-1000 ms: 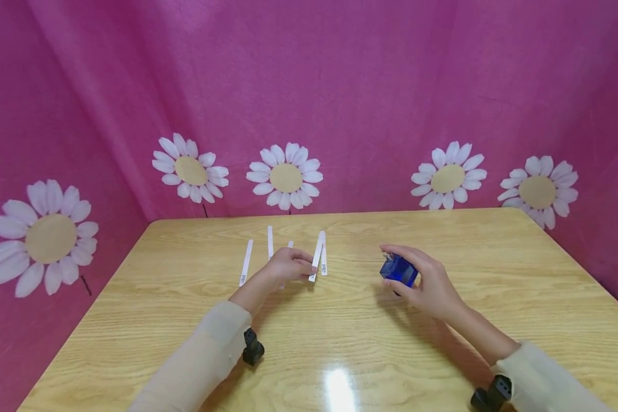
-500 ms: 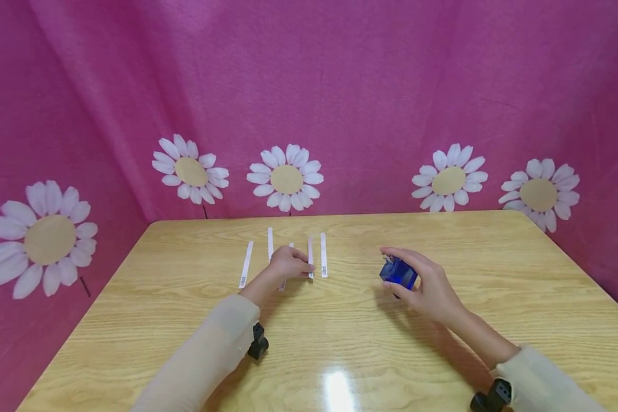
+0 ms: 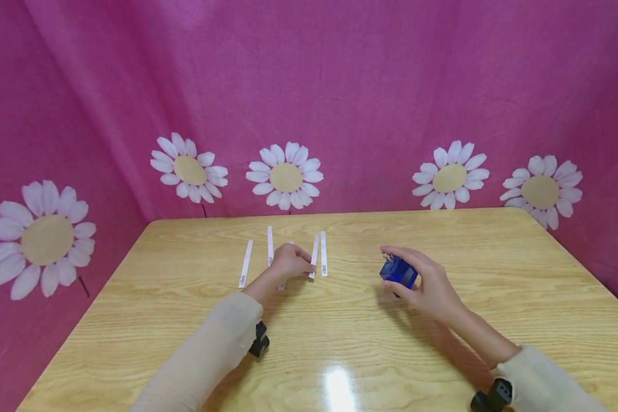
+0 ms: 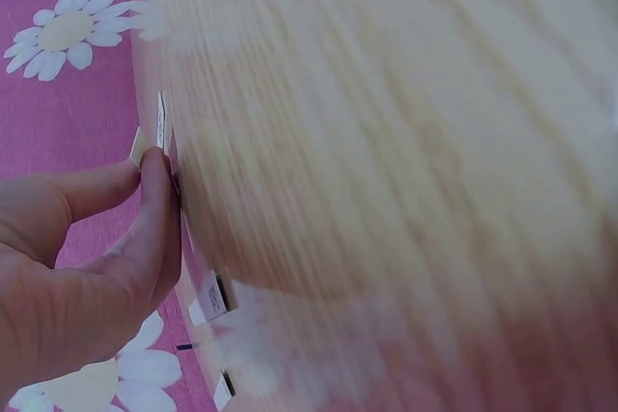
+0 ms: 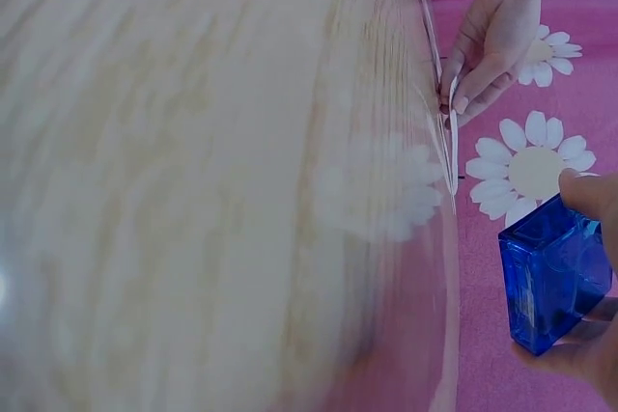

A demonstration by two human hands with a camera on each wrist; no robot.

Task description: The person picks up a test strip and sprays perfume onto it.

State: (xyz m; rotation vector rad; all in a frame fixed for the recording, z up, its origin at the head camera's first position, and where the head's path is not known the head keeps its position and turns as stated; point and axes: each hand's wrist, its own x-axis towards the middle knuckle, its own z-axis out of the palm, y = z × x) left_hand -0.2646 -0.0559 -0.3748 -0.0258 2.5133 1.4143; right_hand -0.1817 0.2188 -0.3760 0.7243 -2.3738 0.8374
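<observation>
My left hand (image 3: 290, 262) pinches a narrow white paper strip (image 3: 315, 250) near its printed lower end, between thumb and fingertips. Just right of it a similar strip (image 3: 323, 252) lies on the wooden table (image 3: 340, 320). Further strips lie to the left, one of them mostly hidden under that hand. My right hand (image 3: 432, 286) holds a square blue glass perfume bottle (image 3: 400, 273) above the table, tilted, its sprayer end towards the left. In the right wrist view the bottle (image 5: 550, 272) sits between fingers above and below, and the left hand (image 5: 492, 50) appears behind with its strip.
At the left lie a slanted strip (image 3: 245, 263) and a straighter one (image 3: 270, 240). A pink curtain (image 3: 360, 103) printed with daisies hangs behind the table's far edge. Small black cameras are strapped at both wrists.
The pinched strip has swung left, away from the top of the rightmost strip, then tilted slightly back right. My left forearm has shifted a little rightward. The right hand and bottle stay in place.
</observation>
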